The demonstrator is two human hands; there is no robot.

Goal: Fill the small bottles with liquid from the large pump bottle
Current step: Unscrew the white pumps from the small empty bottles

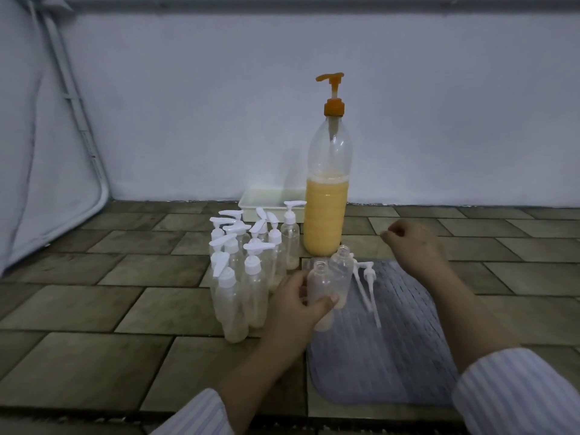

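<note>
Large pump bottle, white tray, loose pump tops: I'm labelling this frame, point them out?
large pump bottle (324, 215): head view, liquid-filled body.
white tray (251, 200): head view, front rim.
loose pump tops (365, 277): head view, stems.

one large pump bottle (326, 211), two uncapped small bottles (320, 288) near — roughly nine capped small bottles (248, 277) left, two loose pump caps (365, 279), one tray (266, 202), one mat (392, 340).

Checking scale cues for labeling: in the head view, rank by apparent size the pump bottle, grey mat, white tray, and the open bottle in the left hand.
1. Grey mat, nearest the camera, so inflated.
2. Pump bottle.
3, unsure. White tray, farther back and partly hidden, looks about as big as the open bottle held by the left hand.
</note>
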